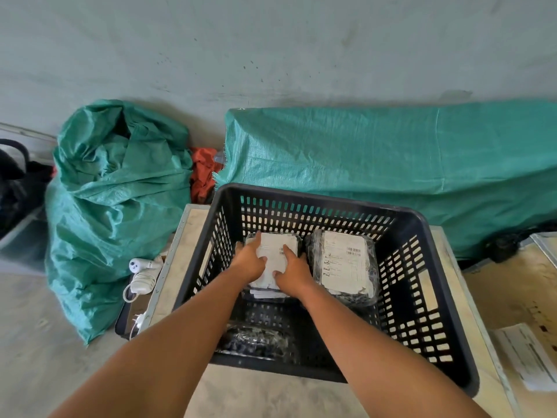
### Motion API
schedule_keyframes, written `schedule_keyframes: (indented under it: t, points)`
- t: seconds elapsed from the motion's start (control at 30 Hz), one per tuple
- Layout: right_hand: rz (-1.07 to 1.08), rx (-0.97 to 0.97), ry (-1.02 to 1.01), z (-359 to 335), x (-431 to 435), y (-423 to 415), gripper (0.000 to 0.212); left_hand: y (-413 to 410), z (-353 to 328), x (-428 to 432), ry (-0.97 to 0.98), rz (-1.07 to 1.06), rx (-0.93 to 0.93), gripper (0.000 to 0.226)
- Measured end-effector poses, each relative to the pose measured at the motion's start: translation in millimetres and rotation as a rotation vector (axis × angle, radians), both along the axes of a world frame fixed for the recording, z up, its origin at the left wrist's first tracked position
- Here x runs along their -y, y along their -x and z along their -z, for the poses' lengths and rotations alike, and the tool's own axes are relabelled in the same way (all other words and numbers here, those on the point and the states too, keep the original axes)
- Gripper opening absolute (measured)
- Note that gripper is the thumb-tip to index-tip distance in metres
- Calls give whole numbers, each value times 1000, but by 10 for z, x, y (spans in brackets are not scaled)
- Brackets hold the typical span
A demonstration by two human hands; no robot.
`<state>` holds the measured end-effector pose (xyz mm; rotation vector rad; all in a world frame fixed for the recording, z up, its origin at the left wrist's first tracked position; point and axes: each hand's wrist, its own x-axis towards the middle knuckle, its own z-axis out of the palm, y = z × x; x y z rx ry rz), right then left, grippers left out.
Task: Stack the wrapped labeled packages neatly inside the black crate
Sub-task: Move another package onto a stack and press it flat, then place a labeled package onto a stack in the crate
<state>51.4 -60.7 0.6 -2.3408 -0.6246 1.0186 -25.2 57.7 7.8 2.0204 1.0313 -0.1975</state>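
A black slotted crate (428, 236) stands on a pale table. Inside, at the far left, lies a wrapped package with a white label (278, 247) on top of another package. My left hand (248, 260) grips its left edge and my right hand (294, 273) presses on its right side, thumbs on the label. A second stack of wrapped labeled packages (346, 263) sits beside it at the far right. A dark wrapped package without a visible label (256, 339) lies at the crate's near left corner.
Green woven sacks stand behind: a crumpled one (117, 200) at left, a long one (391, 164) along the wall. White chargers and cables (140, 276) lie left of the table. A paper sheet (527, 354) rests on a second table at right.
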Motion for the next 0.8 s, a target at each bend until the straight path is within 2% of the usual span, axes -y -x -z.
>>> schedule_keyframes:
  t: [0.17, 0.23, 0.33, 0.43, 0.6, 0.63, 0.73, 0.8]
  points:
    - [-135, 74, -113, -211, 202, -8, 68, 183, -501, -15, -99, 148, 154, 62]
    - [-166, 65, -180, -286, 332, -8, 58, 370, -673, 1, -92, 243, 160, 53]
    - [-233, -66, -207, -308, 540, 33, 44, 697, -779, 65, -20, 381, 51, 42]
    - [-340, -210, -145, -284, 703, 96, 42, 938, -740, 178, 27, 466, -70, 43]
    - [-483, -246, -106, -305, 787, 205, 26, 1082, -603, 404, 7, 575, -244, 45]
    - [-502, -236, -96, -304, 787, 222, 31, 1088, -584, 426, 8, 589, -264, 49]
    - [-581, -184, -39, -306, 785, 258, 62, 1078, -557, 430, 8, 587, -295, 57]
    - [-604, -147, -21, -288, 788, 293, 69, 1060, -549, 405, -9, 606, -320, 57]
